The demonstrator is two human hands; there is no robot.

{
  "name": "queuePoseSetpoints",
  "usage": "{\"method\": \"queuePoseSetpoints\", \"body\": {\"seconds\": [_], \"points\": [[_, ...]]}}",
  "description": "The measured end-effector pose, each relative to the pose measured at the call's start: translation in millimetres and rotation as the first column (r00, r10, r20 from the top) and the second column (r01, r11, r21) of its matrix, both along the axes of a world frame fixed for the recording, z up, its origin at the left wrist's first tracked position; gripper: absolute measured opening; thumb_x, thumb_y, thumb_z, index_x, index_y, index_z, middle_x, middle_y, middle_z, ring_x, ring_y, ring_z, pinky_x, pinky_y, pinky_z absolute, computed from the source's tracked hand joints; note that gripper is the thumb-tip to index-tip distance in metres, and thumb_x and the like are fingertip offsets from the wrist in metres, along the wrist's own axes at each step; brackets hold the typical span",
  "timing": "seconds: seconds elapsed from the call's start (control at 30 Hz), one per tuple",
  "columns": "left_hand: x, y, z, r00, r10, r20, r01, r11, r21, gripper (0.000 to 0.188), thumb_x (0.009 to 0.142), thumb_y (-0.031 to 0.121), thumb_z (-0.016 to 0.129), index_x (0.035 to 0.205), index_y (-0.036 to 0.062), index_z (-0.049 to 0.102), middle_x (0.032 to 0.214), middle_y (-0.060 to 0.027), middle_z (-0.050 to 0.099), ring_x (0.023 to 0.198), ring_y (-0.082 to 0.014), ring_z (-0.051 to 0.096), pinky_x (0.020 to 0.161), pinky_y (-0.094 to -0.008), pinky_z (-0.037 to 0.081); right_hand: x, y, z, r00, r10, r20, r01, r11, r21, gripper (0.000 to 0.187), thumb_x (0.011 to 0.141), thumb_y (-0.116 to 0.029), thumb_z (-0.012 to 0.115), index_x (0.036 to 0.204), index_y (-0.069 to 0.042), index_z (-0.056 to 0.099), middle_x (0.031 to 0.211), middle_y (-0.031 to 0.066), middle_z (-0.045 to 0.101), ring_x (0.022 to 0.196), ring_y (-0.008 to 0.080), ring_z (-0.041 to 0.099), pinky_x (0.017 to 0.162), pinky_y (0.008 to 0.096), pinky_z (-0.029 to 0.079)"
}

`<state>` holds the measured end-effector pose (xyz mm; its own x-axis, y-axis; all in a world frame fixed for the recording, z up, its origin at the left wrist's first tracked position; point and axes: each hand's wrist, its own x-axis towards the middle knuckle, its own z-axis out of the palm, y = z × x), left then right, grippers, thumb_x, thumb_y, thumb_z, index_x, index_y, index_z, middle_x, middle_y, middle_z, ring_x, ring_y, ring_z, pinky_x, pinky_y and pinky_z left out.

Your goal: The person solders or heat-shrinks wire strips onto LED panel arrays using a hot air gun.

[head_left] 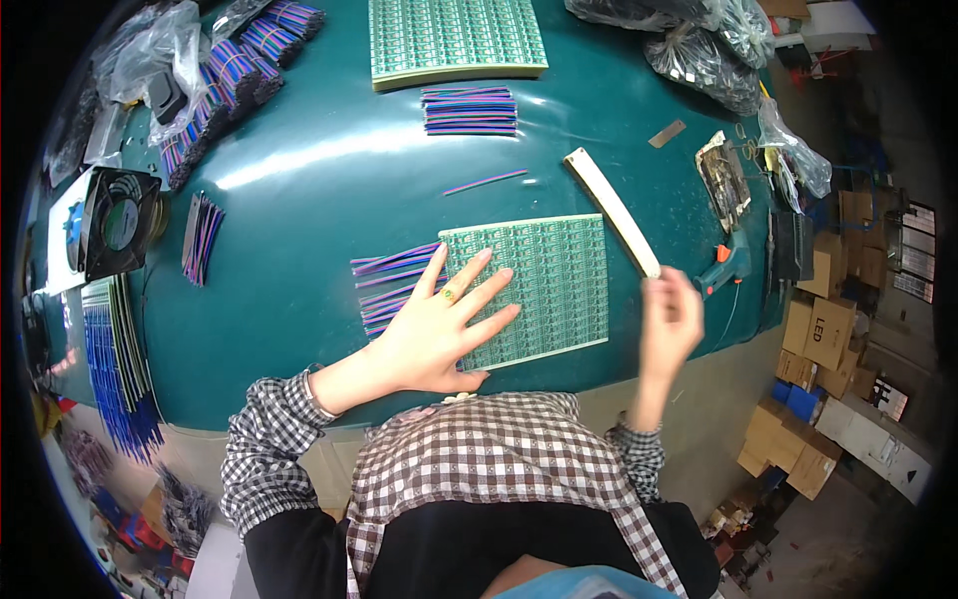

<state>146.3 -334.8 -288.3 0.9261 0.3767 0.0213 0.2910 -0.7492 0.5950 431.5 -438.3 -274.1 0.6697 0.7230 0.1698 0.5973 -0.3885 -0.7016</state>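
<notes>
brown boxes (833, 334) are stacked on the floor past the right side of a green table (269, 334). on the table, a pale strip (615, 212) lies up and to the left of the right hand (671, 317), its long axis slanting from a far left end down to a near right end at the fingertips. that hand is the nearer one; it is a little blurred, but the fingers seem to pinch the strip's near end. the strip passes close by the far right corner of the green circuit board (559, 290). the left hand (424, 324) is spread wide and flat over the board's left side, with a row of coloured wires (384, 265) sticking out to its left. beyond the board are a single wire (486, 183), a wire bundle (469, 112) and a stack of boards (459, 40). to the right of the strip, a glue gun (733, 262) lies just past the right hand, crowding that side; a fan (122, 225) stands far left
</notes>
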Motion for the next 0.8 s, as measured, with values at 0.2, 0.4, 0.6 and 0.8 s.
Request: {"method": "queuePoseSetpoints", "body": {"seconds": [0.2, 0.4, 0.6, 0.8], "points": [[0.0, -1.0, -1.6, 0.998, -0.017, 0.058, 0.016, 1.000, 0.026, 0.080, 0.069, 0.043, 0.075, 0.140, 0.0158, 0.049, 0.153, -0.0175, 0.032, 0.146, -0.0399, 0.022, 0.113, -0.0676, 0.011, 146.8, -37.8, -19.7, 0.860, -0.405, 0.311, 0.506, 0.754, -0.419, 0.065, 0.081, -0.059, 0.070, 0.113, -0.002, 0.067, 0.089, 0.0099, 0.069, 0.071, 0.0138, 0.065, 0.069, 0.0294, 0.052], [-19.6, -13.3, 66.6, 0.753, 0.175, 0.634, 0.207, 0.852, -0.480, 0.042, 0.084, 0.023, 0.074, 0.117, -0.0011, 0.064, 0.121, -0.0193, 0.060, 0.109, -0.0358, 0.060, 0.094, -0.0440, 0.048, 136.1, 7.6, -17.4, 0.816, -0.519, 0.254, 0.575, 0.685, -0.448, 0.087, 0.073, -0.073, 0.064, 0.112, 0.004, 0.067, 0.086, 0.0177, 0.071, 0.071, 0.0231, 0.070, 0.075, 0.0370, 0.053], [-10.6, -34.2, 133.9, 0.300, 0.324, 0.897, 0.794, 0.436, -0.423, 0.020, 0.094, 0.010, 0.063, 0.098, -0.0094, 0.067, 0.106, -0.0205, 0.062, 0.087, -0.0289, 0.063, 0.073, -0.0381, 0.052, 175.1, -21.5, -50.2, 0.846, -0.532, 0.008, 0.522, 0.832, 0.188, 0.051, 0.076, -0.035, 0.081, 0.092, 0.011, 0.069, 0.090, 0.0179, 0.071, 0.076, 0.0235, 0.064, 0.077, 0.0379, 0.050], [-16.2, -38.0, 137.0, 0.248, 0.329, 0.911, 0.791, 0.475, -0.386, 0.034, 0.094, 0.022, 0.066, 0.104, -0.0099, 0.065, 0.106, -0.0240, 0.063, 0.089, -0.0314, 0.064, 0.071, -0.0389, 0.053, 197.5, -66.9, 86.1, 0.763, 0.234, -0.602, 0.326, 0.666, 0.672, 0.023, 0.087, -0.012, 0.069, 0.103, 0.003, 0.065, 0.101, 0.0099, 0.066, 0.076, 0.0135, 0.058, 0.063, 0.0269, 0.051]]}}
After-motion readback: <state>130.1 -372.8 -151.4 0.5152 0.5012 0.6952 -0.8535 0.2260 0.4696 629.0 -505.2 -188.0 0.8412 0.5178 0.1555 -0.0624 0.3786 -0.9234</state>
